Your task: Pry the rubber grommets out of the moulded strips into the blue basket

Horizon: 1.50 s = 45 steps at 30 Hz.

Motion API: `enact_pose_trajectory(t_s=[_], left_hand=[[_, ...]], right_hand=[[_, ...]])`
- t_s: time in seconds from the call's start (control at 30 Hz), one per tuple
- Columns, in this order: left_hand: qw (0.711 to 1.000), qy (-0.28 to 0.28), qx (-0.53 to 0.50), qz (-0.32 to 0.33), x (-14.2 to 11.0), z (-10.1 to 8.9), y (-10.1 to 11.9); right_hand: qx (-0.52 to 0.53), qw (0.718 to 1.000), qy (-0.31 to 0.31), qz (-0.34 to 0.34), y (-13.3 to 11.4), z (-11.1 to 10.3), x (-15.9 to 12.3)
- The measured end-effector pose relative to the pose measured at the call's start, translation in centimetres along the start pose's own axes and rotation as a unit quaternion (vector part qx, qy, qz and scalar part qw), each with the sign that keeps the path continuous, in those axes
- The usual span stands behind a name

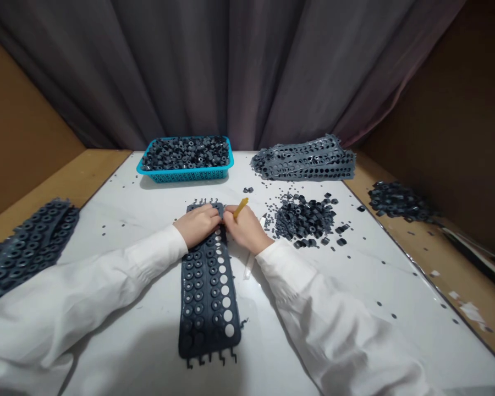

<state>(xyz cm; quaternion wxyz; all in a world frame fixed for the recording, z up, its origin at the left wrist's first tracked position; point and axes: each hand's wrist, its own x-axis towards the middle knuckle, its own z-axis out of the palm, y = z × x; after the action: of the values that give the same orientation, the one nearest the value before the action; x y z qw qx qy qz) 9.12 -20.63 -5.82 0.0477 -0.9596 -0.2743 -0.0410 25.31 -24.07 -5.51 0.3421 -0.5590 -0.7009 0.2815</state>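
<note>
A long black rubber sheet [207,308] lies on the white table, with rows of ring-shaped parts in it and a row of round holes along its right side. Toward its far end, my left hand [198,224] presses down with its fingers closed together against the sheet. My right hand [247,228] is closed round a thin yellow stick-like tool [241,208], tilted, with its upper end showing above the fingers. The tool's lower end is hidden by the hand. Both hands' fingertips meet at the sheet's right edge, by the row of holes.
A turquoise basket [173,175] full of small black rings stands at the back. Perforated sheets [309,159] are stacked at the back right, before a heap of loose black pieces [305,217]. Ringed sheets [33,242] lie left; another black pile [400,201] lies right.
</note>
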Motion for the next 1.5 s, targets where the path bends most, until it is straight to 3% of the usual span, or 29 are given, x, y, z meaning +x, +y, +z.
enact_pose_trajectory(t_s=[0.1,0.3,0.47,0.63,0.8,0.97,1.23,1.5], left_hand=[[0.999,0.003,0.047,0.006,-0.1,0.1,0.4],[0.996,-0.005,0.085,0.010,0.0,0.1,0.7],[0.999,0.025,-0.036,-0.018,0.1,0.5,-0.3],[0.982,0.064,-0.169,-0.063,-0.2,0.8,-0.9],[0.985,0.032,-0.163,-0.047,-0.1,0.2,-0.6],[0.987,0.013,-0.152,-0.051,0.0,-0.2,-0.3],[0.987,0.015,-0.149,-0.065,-0.1,-0.1,-0.2],[0.986,0.030,-0.148,-0.068,-0.4,0.2,-0.2]], right_hand=[[-0.050,0.999,0.002,-0.008,-0.5,0.3,-0.1],[-0.035,0.999,0.009,-0.018,0.1,0.5,-0.2],[-0.011,1.000,0.009,-0.006,0.2,0.4,-0.1],[0.010,1.000,0.005,-0.002,0.1,0.2,0.1],[0.090,0.996,-0.007,-0.012,0.8,0.3,0.1],[0.226,0.974,-0.003,0.008,2.0,0.2,0.0],[0.208,0.977,-0.034,-0.020,2.0,-0.1,-0.2],[0.211,0.977,-0.022,-0.014,2.4,0.2,-0.2]])
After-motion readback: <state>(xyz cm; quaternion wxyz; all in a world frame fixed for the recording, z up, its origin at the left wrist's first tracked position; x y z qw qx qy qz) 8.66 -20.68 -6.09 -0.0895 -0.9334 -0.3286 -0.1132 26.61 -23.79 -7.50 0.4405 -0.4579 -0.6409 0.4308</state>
